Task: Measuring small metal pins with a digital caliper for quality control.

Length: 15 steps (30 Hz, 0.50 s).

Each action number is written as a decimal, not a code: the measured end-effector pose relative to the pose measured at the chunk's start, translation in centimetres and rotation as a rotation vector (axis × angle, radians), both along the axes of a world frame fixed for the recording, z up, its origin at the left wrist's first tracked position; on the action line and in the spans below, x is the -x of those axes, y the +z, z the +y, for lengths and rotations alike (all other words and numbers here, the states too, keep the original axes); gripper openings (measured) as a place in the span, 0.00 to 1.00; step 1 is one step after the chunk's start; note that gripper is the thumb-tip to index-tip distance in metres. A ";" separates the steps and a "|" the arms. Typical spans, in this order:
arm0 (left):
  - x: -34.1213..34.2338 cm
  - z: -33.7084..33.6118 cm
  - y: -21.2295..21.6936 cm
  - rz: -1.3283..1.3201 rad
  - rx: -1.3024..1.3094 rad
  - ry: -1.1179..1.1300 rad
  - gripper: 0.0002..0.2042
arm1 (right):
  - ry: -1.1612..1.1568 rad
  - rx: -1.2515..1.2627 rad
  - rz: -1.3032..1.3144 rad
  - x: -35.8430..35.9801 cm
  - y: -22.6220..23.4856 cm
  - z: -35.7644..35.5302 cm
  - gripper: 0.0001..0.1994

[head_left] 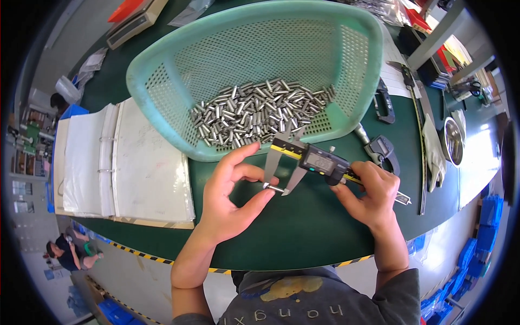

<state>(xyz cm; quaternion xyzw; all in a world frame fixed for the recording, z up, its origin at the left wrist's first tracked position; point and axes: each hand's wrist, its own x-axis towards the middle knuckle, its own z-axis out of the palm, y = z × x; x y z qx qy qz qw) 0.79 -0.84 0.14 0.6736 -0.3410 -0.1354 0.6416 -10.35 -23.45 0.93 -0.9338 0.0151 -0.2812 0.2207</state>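
Note:
My left hand (233, 197) pinches a small shiny metal pin (275, 188) between thumb and fingers, in front of the basket. The pin lies lengthwise between the jaws of a digital caliper (319, 161), its far end by the right jaw tip. Wrapped round the caliper's beam and slider is my right hand (374, 192), thumb underneath. The caliper's small display faces up. Behind both hands stands a light green perforated plastic basket (254, 11), holding a heap of similar metal pins (260, 111).
An open ring binder (151, 162) lies left on the dark green table (303, 238). Right of the basket are a digital micrometer (382, 149), a long caliper (417, 108), white gloves (433, 151) and a metal bowl (452, 142). A scale (135, 24) stands far left. Another person (70, 252) sits away at left.

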 end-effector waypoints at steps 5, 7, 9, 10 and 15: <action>0.1 0.3 -0.5 0.220 -0.006 -0.031 0.18 | 0.011 0.001 -0.020 -0.1 -0.3 -0.1 0.15; 0.1 0.2 -0.6 0.315 0.023 -0.033 0.09 | 0.016 -0.008 -0.013 0.0 -0.3 -0.1 0.15; 0.0 0.3 -0.9 0.315 0.033 -0.048 0.09 | 0.010 -0.005 -0.007 0.1 -0.3 0.0 0.15; 0.0 0.4 -1.0 0.319 0.045 -0.057 0.08 | 0.011 -0.002 0.003 0.1 -0.3 0.0 0.16; 0.2 0.2 -0.9 0.394 0.089 -0.067 0.07 | -0.004 -0.002 -0.003 0.1 -0.4 0.1 0.16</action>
